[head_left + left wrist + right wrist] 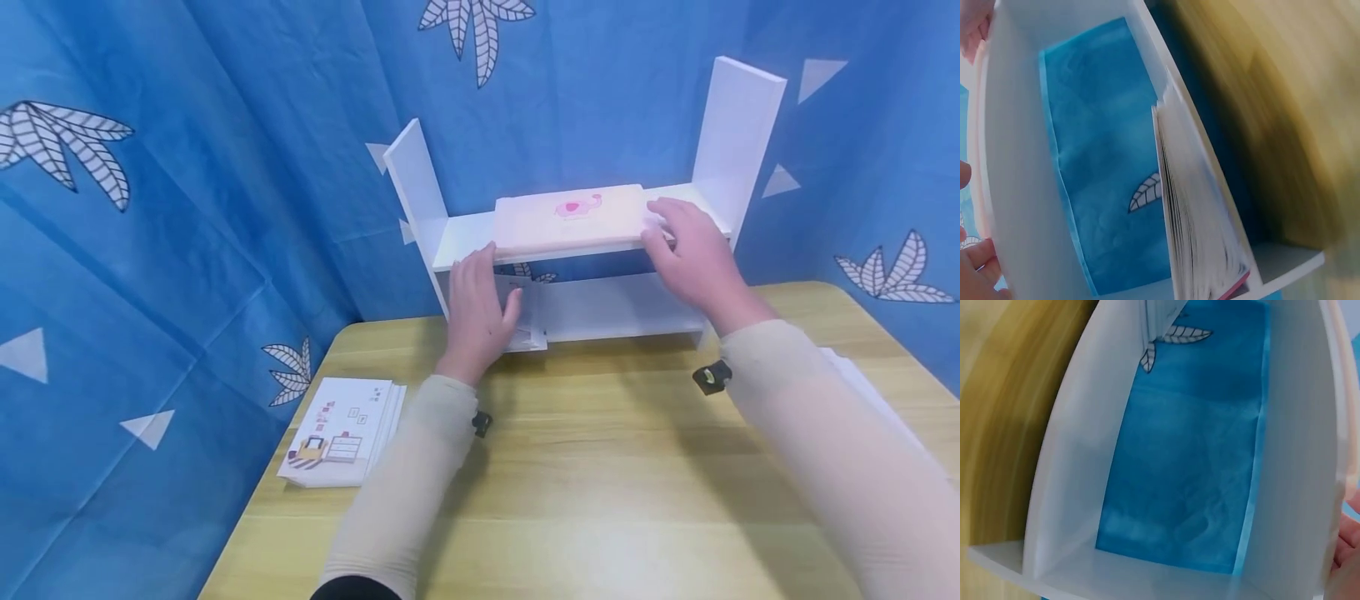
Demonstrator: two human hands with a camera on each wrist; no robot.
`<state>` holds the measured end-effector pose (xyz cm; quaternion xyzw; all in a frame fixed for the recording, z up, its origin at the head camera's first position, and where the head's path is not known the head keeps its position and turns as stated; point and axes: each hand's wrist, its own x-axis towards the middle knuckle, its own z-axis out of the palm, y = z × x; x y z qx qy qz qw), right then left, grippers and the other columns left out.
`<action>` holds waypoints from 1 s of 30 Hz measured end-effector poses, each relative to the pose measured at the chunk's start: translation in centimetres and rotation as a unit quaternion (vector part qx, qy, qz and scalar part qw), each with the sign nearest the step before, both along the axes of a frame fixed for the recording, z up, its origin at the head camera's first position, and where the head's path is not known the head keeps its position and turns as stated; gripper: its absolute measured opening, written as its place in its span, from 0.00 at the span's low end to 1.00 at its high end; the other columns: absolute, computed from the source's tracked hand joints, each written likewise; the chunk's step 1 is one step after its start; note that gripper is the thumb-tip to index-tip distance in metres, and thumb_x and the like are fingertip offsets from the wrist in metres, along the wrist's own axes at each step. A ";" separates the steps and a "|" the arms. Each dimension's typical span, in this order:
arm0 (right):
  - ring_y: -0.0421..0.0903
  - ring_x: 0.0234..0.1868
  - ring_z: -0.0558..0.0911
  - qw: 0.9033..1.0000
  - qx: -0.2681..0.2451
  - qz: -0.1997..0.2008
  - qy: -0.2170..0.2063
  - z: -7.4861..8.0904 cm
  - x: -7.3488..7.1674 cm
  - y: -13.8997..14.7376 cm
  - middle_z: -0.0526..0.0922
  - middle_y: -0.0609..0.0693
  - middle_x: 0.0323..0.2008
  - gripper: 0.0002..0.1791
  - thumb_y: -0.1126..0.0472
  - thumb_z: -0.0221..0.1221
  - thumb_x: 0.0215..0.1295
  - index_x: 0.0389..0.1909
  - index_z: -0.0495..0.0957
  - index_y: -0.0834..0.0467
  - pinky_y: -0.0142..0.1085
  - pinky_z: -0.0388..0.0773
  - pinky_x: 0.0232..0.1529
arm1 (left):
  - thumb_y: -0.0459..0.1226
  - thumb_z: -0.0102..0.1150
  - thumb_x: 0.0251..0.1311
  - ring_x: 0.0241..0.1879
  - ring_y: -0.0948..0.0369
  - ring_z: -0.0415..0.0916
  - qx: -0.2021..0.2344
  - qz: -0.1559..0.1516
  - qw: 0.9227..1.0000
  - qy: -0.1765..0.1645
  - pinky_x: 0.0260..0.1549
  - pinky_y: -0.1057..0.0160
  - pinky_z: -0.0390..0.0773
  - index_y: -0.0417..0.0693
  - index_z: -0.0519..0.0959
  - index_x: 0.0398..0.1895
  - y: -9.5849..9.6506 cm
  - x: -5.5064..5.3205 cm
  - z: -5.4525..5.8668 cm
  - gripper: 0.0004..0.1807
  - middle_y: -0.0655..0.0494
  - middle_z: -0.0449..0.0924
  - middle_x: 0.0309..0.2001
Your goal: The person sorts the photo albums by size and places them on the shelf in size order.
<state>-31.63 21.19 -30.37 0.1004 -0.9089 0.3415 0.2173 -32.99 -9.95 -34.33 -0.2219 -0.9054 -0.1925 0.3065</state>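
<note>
The pink elephant book (562,225) is laid flat on the top board of the white shelf (738,142); its front left corner is touched by the left hand (476,308), with fingers almost straight and thumb spread out; its right end is touched by the right hand (693,254), with fingers softly bent, partly open; more books (531,337) are held on the low board; a book pile (341,429) is seen on the wooden table (585,467), left.
</note>
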 end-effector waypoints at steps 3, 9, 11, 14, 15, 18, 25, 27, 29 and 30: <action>0.58 0.77 0.56 1.000 -0.014 0.005 0.006 -0.6 1.4 -0.1 0.60 0.58 0.76 0.32 0.48 0.45 0.78 0.76 0.62 0.58 0.58 0.49 0.75 | 0.48 0.54 0.71 0.76 0.54 0.49 0.016 -0.002 1.000 -0.008 0.76 0.55 0.43 0.47 0.50 0.79 -0.1 0.9 -0.7 0.40 0.50 0.59 0.74; 0.58 0.78 0.52 0.999 -0.042 0.009 0.008 -2.2 4.7 0.5 0.55 0.55 0.78 0.31 0.50 0.47 0.78 0.78 0.59 0.54 0.64 0.45 0.73 | 0.47 0.55 0.70 0.76 0.51 0.49 0.060 -0.021 0.997 -0.044 0.75 0.51 0.46 0.46 0.50 0.80 0.2 3.3 -2.3 0.41 0.49 0.56 0.76; 0.58 0.78 0.53 0.999 -0.048 0.004 0.016 -2.7 5.6 0.9 0.57 0.55 0.78 0.30 0.52 0.49 0.77 0.77 0.61 0.55 0.64 0.46 0.73 | 0.48 0.54 0.71 0.76 0.51 0.50 0.078 -0.031 0.994 -0.067 0.75 0.51 0.48 0.46 0.51 0.80 0.5 4.0 -2.8 0.40 0.49 0.56 0.76; 0.58 0.78 0.53 0.999 -0.044 -0.005 0.019 -3.5 6.7 1.5 0.58 0.56 0.77 0.30 0.54 0.49 0.77 0.77 0.62 0.55 0.63 0.45 0.74 | 0.49 0.53 0.71 0.75 0.52 0.52 0.091 -0.037 0.990 -0.101 0.74 0.50 0.50 0.46 0.54 0.79 0.9 4.9 -3.6 0.38 0.49 0.58 0.75; 0.59 0.78 0.53 0.999 -0.043 -0.008 0.016 -3.7 7.0 1.6 0.58 0.56 0.77 0.30 0.55 0.50 0.77 0.77 0.62 0.55 0.63 0.45 0.74 | 0.48 0.53 0.71 0.74 0.52 0.53 0.094 -0.040 0.989 -0.110 0.74 0.50 0.51 0.46 0.55 0.79 1.1 5.1 -3.8 0.38 0.49 0.59 0.75; 0.62 0.77 0.53 0.999 -0.032 -0.014 0.000 -4.3 7.9 2.3 0.57 0.58 0.77 0.30 0.55 0.50 0.77 0.77 0.60 0.55 0.65 0.45 0.73 | 0.47 0.53 0.71 0.73 0.52 0.55 0.099 -0.046 0.985 -0.132 0.73 0.50 0.54 0.46 0.58 0.77 1.6 5.6 -4.6 0.36 0.49 0.61 0.74; 0.70 0.75 0.52 0.996 -0.017 -0.039 -0.075 -5.4 8.9 5.0 0.54 0.65 0.77 0.33 0.49 0.47 0.79 0.78 0.57 0.57 0.73 0.50 0.65 | 0.45 0.56 0.70 0.72 0.53 0.59 0.142 -0.061 0.971 -0.181 0.70 0.49 0.61 0.45 0.61 0.76 2.4 6.5 -6.5 0.34 0.47 0.62 0.73; 0.73 0.73 0.53 0.994 -0.012 -0.045 -0.100 -5.8 9.0 6.2 0.54 0.68 0.75 0.34 0.47 0.46 0.79 0.79 0.56 0.58 0.74 0.51 0.63 | 0.45 0.56 0.70 0.72 0.53 0.59 0.149 -0.060 0.968 -0.191 0.70 0.50 0.61 0.46 0.62 0.76 2.4 6.8 -7.0 0.34 0.48 0.62 0.73; 0.76 0.71 0.54 0.991 -0.007 -0.048 -0.121 -6.4 9.1 7.5 0.54 0.72 0.74 0.35 0.45 0.44 0.80 0.79 0.54 0.60 0.75 0.52 0.60 | 0.45 0.56 0.70 0.73 0.54 0.59 0.153 -0.059 0.965 -0.205 0.71 0.51 0.61 0.47 0.62 0.76 2.5 7.0 -7.5 0.34 0.50 0.62 0.74; 0.77 0.70 0.55 0.990 -0.003 -0.050 -0.130 -6.6 9.2 8.2 0.54 0.73 0.73 0.36 0.45 0.44 0.80 0.79 0.53 0.61 0.75 0.53 0.59 | 0.45 0.56 0.70 0.73 0.55 0.59 0.157 -0.059 0.963 -0.211 0.71 0.51 0.61 0.47 0.62 0.76 2.6 7.1 -7.8 0.33 0.50 0.62 0.74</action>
